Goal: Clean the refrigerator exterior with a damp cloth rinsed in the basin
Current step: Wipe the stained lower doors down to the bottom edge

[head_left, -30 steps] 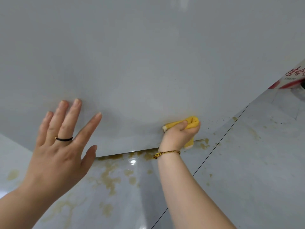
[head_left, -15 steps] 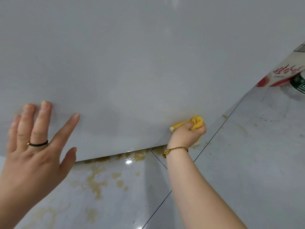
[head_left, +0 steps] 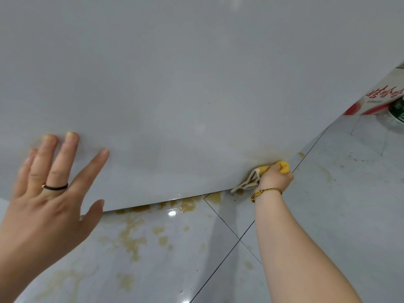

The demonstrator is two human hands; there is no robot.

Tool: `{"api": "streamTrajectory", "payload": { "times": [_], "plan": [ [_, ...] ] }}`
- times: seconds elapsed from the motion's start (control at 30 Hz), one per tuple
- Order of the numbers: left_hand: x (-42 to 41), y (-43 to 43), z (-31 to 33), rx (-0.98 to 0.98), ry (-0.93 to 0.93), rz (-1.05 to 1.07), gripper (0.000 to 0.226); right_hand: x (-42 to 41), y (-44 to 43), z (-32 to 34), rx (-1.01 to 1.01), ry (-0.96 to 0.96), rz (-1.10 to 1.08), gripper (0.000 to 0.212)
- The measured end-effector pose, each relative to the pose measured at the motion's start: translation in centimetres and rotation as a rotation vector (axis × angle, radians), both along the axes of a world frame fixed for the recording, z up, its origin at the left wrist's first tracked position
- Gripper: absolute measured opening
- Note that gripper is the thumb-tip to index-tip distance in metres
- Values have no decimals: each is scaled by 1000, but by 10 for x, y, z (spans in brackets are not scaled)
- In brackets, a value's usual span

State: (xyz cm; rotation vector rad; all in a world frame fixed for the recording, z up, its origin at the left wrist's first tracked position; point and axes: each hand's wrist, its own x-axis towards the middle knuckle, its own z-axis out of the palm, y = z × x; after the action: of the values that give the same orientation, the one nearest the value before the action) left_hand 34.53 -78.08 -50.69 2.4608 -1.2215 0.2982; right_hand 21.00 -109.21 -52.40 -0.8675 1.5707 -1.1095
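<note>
Grey-white sheet metal: one refrigerator panel [head_left: 196, 84] fills the upper view, its top and both sides cut off. Below lies one glossy tiled floor [head_left: 338, 215], crossed by dark grout lines and spattered with many brown stains [head_left: 131, 235]. Two hands are visible. The left hand [head_left: 50, 204], fingers straight and spread, lies with its fingertips against the panel near the lower edge. The right hand [head_left: 275, 178], fingers curled, grips one yellow cloth [head_left: 283, 167] and presses it to the panel's lower right corner; a pale fringe hangs out below the fist. One white-and-red carton [head_left: 376, 99] at far right is half hidden, its red characters inverted and unreadable. Beside it is one cropped green-patterned object [head_left: 396, 113], possibly a bowl. One black ring [head_left: 55, 187]; one braided bracelet [head_left: 265, 192].
</note>
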Motion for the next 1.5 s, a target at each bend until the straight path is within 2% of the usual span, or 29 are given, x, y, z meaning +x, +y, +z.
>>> {"api": "streamTrajectory", "payload": {
  "times": [0.07,0.17,0.3,0.43,0.53,0.6,0.7,0.77,0.83,0.87,0.9,0.97,1.03,1.1,1.2,1.33,1.43,1.5],
  "plan": [
    [0,0,7,-16,-86,-47,62,-2,19,-15,33,17,99,27],
    [-5,1,16,-17,-137,-91,77,-2,58,-16,76,-75,192,30],
    [-19,3,33,-11,-36,-75,57,-13,102,24,111,-226,508,27],
    [-38,1,57,-89,28,-208,55,-17,134,75,133,-312,789,20],
    [-61,-4,67,-94,17,-301,70,-10,159,103,107,-287,829,14],
    [-75,-8,70,-75,57,-277,80,-5,175,117,69,-263,864,9],
    [-78,-12,83,-226,261,-159,73,-1,195,136,53,-280,946,4],
    [-75,-10,102,-411,542,-135,58,-1,201,147,46,-275,1006,10],
    [-70,-4,120,-534,846,-118,21,-4,200,159,33,-243,1079,17],
    [-65,-1,129,-589,976,-78,13,-6,199,166,28,-237,1119,19],
    [-59,2,134,-660,1082,-11,16,-8,196,173,24,-240,1162,21],
    [-49,9,146,-784,1209,120,14,-13,193,190,22,-269,1269,21],
    [-45,13,153,-857,1283,118,9,-15,193,205,30,-307,1352,23],
    [-45,17,163,-911,1358,89,6,-14,196,216,43,-336,1342,22],
    [-44,20,174,-939,1342,111,15,-9,199,227,69,-377,1209,22],
    [-43,23,194,-985,1145,148,23,-6,205,245,78,-460,966,25],
    [-41,26,210,-978,887,186,27,-10,205,263,58,-608,720,28],
    [-33,32,221,-955,631,210,31,-13,205,281,-86,-721,571,32]
  ]
}}
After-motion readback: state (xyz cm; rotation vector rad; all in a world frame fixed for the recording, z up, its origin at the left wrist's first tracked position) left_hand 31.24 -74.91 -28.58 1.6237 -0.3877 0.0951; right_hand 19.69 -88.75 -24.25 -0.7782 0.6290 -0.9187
